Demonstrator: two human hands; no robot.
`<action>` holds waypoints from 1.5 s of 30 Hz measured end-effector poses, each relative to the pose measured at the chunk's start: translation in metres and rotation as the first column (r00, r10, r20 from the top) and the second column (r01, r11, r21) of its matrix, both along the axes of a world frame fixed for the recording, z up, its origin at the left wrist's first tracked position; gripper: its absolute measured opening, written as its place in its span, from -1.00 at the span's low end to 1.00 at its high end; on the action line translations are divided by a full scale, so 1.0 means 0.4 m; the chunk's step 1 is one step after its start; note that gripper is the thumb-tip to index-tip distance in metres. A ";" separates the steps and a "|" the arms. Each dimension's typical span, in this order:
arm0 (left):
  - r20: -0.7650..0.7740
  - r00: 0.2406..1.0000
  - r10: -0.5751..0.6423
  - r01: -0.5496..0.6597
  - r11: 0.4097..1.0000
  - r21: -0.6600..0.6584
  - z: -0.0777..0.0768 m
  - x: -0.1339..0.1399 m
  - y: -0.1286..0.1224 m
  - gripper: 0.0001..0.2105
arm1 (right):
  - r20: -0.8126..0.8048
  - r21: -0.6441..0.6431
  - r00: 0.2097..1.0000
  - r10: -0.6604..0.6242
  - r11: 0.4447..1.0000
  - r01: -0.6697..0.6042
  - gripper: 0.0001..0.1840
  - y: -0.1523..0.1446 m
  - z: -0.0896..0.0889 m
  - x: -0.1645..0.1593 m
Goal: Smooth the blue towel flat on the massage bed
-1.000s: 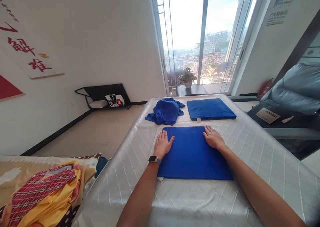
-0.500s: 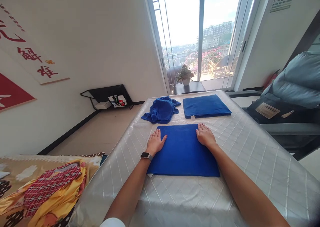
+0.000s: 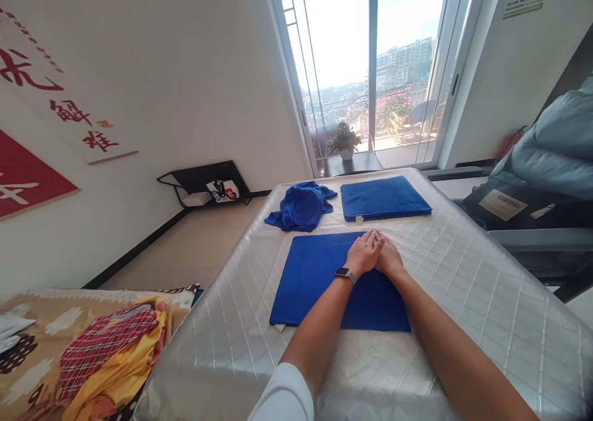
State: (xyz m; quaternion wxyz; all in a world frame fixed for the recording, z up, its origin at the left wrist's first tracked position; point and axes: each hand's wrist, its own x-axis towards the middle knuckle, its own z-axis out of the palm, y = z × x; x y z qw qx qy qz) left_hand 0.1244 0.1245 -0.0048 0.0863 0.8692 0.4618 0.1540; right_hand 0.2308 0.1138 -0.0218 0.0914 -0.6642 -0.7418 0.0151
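Note:
A flat blue cloth [image 3: 306, 285], apparently a folded towel, lies in front of me on the silvery quilted cover [image 3: 463, 322]. Close to its far right corner, my left hand [image 3: 364, 254] rests with fingers stretched out, a watch on the wrist. Right beside it and touching it, my right hand [image 3: 390, 257] also lies flat on the cloth, its fingers partly hidden by the left. Beyond them sits a second flat folded blue cloth [image 3: 386, 197] with a small white tag. To its left is a crumpled blue cloth [image 3: 302, 206].
A bed or couch with patterned fabric and a red checked cloth [image 3: 109, 340] is at the lower left. On the right stands a grey reclining chair [image 3: 532, 238]. A potted plant [image 3: 345, 140] stands on a dark table before the glass door. A black rack [image 3: 204, 183] hugs the left wall.
My left hand has moved right across the blue cloth, from its left edge to beside my right hand. The right hand stays near the far right corner. The view has shifted slightly.

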 end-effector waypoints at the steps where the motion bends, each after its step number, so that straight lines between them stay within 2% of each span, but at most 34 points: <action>1: 0.005 1.000 0.015 -0.015 1.000 -0.027 -0.006 0.002 0.005 -0.38 | -0.001 0.000 1.000 0.000 1.000 0.000 -0.30 0.000 0.000 0.001; 3: -0.008 0.999 0.049 -0.049 0.998 -0.050 -0.016 -0.020 0.013 -0.37 | -0.014 -0.002 1.000 -0.013 1.000 0.013 -0.32 0.002 0.003 -0.003; 6: -0.062 0.991 0.117 -0.118 0.993 -0.015 -0.022 -0.093 0.021 -0.34 | -0.036 -0.007 0.998 -0.049 0.999 0.049 -0.32 0.006 0.013 -0.014; 11: -0.140 0.960 0.242 -0.244 0.970 0.006 -0.018 -0.266 0.036 -0.35 | -0.041 -0.021 0.997 -0.070 0.997 0.069 -0.30 0.008 0.019 -0.021; 15: -0.180 0.904 0.388 -0.394 0.919 0.001 -0.015 -0.414 0.043 -0.32 | -0.034 -0.021 0.997 -0.072 0.997 0.071 -0.30 0.012 0.012 -0.018; 18: -0.190 0.874 0.448 -0.454 0.891 0.015 -0.017 -0.482 0.040 -0.27 | -0.034 -0.037 0.996 -0.077 0.996 0.076 -0.30 0.016 0.009 -0.016; 21: -0.193 0.866 0.462 -0.468 0.884 0.014 -0.018 -0.498 0.035 -0.24 | -0.026 -0.045 0.996 -0.082 0.996 0.081 -0.30 0.019 0.008 -0.015; 31: -0.121 0.871 0.475 -0.480 0.877 -0.008 -0.030 -0.490 0.042 -0.17 | 0.019 -0.026 0.996 -0.086 0.996 0.086 -0.31 0.021 0.006 -0.015; 37: -0.129 0.863 0.489 -0.492 0.871 0.009 -0.031 -0.487 0.043 -0.21 | 0.037 -0.061 0.996 -0.075 0.995 0.077 -0.31 0.018 0.028 -0.022; 41: -0.131 0.865 0.485 -0.485 0.874 0.028 -0.034 -0.488 0.044 -0.23 | 0.054 -0.044 0.993 -0.104 0.993 0.106 -0.31 -0.010 0.045 -0.030; 45: -0.131 0.871 0.473 -0.474 0.880 0.026 -0.034 -0.491 0.045 -0.20 | 0.053 -0.043 0.995 -0.090 0.995 0.092 -0.29 -0.067 0.036 -0.030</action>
